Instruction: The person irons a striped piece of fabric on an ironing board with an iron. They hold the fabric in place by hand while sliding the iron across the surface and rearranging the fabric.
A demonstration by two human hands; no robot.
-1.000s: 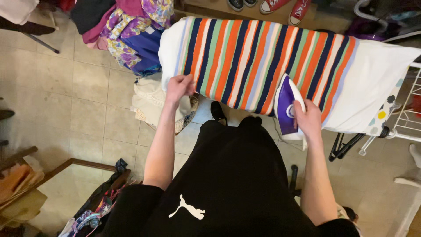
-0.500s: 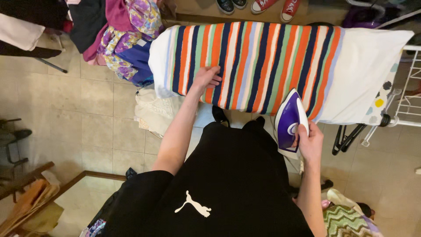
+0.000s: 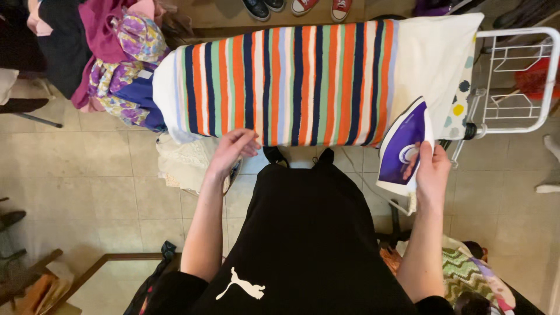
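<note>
The right hand (image 3: 433, 169) is gripping the purple steam iron (image 3: 402, 146) with fingers wrapped around its handle, holding it off the ironing board's (image 3: 431, 52) near edge. The left hand (image 3: 232, 147), fingers loosely spread, is touching the striped cloth's (image 3: 291, 81) near hem. Pulling that hem taut would probably keep creases from being pressed in.

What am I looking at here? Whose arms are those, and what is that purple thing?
The camera sits on a person's head and looks down, so the arms are that person's own. The right hand holds a purple and white iron in its grip, by the edge of the ironing board. A striped cloth lies spread over the board. The left hand is open at the cloth's near edge. A pile of colourful clothes lies on the left, and shoes stand behind the board.
</note>
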